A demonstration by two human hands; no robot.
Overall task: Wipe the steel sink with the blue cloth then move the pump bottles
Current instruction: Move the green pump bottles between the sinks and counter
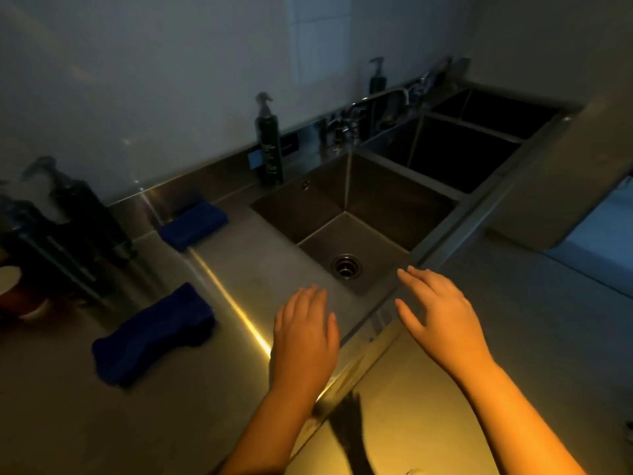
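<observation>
A steel sink [308,204] with three basins runs along the wall; the nearest basin has a round drain [346,265]. One blue cloth [154,334] lies crumpled on the steel counter at the left, a second blue cloth [193,222] lies folded near the backsplash. Dark pump bottles stand at the far left [78,214], behind the near basin [269,145] and further back [377,75]. My left hand [305,334] hovers open over the counter's front edge, holding nothing. My right hand [435,313] is open with spread fingers near the basin's front corner.
Faucets [346,123] rise behind the basins along the backsplash. A paper cup [17,293] stands at the left edge by the bottles. The room is dim and the picture is blurred.
</observation>
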